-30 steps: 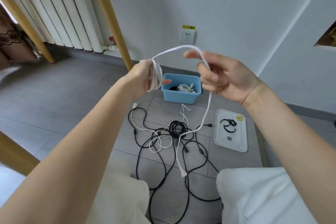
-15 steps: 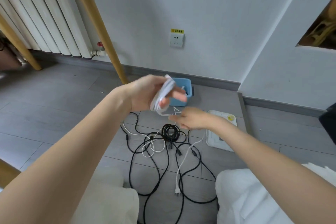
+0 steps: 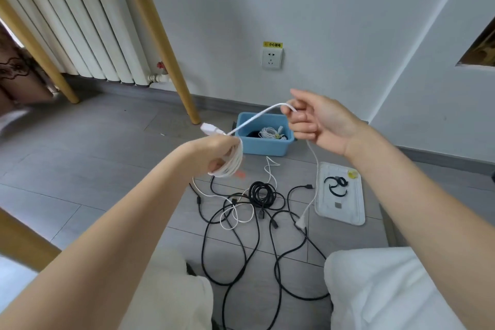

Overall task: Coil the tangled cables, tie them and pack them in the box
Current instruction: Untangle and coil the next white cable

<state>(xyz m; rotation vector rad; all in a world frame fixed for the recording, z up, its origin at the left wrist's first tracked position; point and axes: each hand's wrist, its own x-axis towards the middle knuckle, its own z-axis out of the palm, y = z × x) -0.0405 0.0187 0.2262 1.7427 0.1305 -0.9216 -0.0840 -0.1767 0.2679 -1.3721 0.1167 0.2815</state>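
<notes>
My left hand [image 3: 214,154] grips a coil of white cable [image 3: 233,165], with a white USB plug [image 3: 210,128] sticking out above the fingers. From the coil the cable arcs up to my right hand [image 3: 316,120], which pinches it; the rest hangs down to a white connector [image 3: 301,222] near the floor. Behind the hands stands the blue box [image 3: 263,146] with a coiled white cable and a dark one inside. On the floor lies a tangle of black cables [image 3: 257,222] mixed with a thin white cable [image 3: 237,218].
A white box lid [image 3: 340,211] with black cable ties [image 3: 336,186] lies on the floor at the right. Wooden table legs [image 3: 163,51] stand at the left, a radiator [image 3: 88,32] behind them. A wall socket [image 3: 272,57] is above the box. My knees frame the tangle.
My right hand rose from near the floor tangle to box height, drawing out another loop of white cable. My left hand sank slightly, coil still in it. The hanging end is shorter.
</notes>
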